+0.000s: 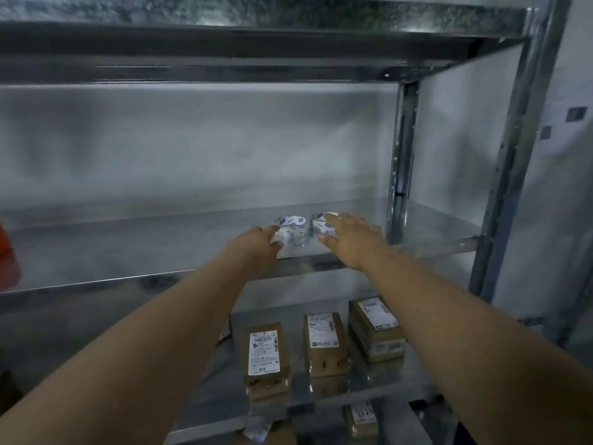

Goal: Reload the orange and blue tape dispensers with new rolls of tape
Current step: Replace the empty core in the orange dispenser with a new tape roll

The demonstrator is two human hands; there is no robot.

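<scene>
So both my hands are reaching onto the middle shelf (pixel 128 252) of the metal rack right now. My left hand (pixel 256 244) is curled around the near-left side of the left tape roll (pixel 290 231), fingers bent and touching it, though I can't tell if it's a proper grip yet. My right hand (pixel 351 239) is spread flat-ish over the right tape roll (pixel 321 226), palm down, fingers loosely open and draped across the top, thumb against the near side. Again, contact for sure; whether it's closed enough to lift, I can't say, since the frame is pretty blurry.

The two rolls sit side by side, touching or nearly so, close to the shelf's front edge and toward its right end, near the rear upright (pixel 401 139). They look clear and shrink-wrapped with small labels.

No dispensers in view, unless that orange thing (pixel 6 252) at the far left edge is one. Too cropped to call.

What could go wrong, I reckon: the wrap looks slick, so a loose pinch could let a roll slide off the front edge onto the cardboard parcels (pixel 266 358) on the shelf below. The rolls being so close, grabbing one could also nudge the other away.
</scene>
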